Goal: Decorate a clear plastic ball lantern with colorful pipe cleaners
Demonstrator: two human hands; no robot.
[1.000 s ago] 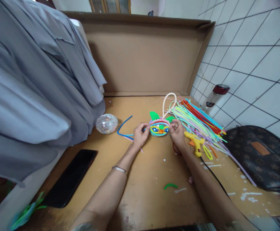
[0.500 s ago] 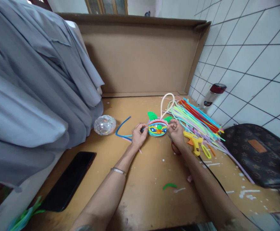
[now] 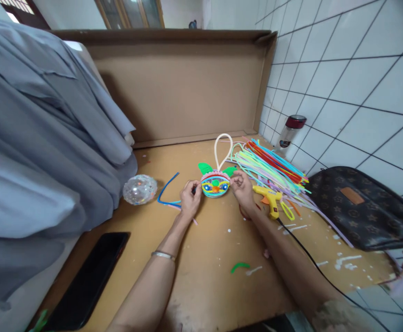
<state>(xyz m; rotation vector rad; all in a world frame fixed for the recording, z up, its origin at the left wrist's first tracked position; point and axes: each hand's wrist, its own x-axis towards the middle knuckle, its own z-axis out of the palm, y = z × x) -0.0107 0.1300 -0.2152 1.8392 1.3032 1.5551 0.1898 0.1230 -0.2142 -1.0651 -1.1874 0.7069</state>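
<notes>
A small face ornament made of coloured pipe cleaners faces me upright at mid-table. It has blue eyes, an orange nose, a green dot, a pink scalloped brow and a white loop on top. Green leaf-shaped ears stick out at both sides. My left hand is closed, thumb and fingers pinching at its left edge. On the other side, my right hand pinches the right edge below the ear. Scissors with reddish handles lie partly hidden under my right wrist.
Right of my hands lie a yellow glue gun with a black cord and a pile of pipe cleaners. Farther right are a bottle and a dark bag. Leftward are a clear ball, bent blue pipe cleaners and a black phone.
The whole view has shifted, so the scene sits further left. Both hands stay at the ornament's sides with little visible change in their hold.
</notes>
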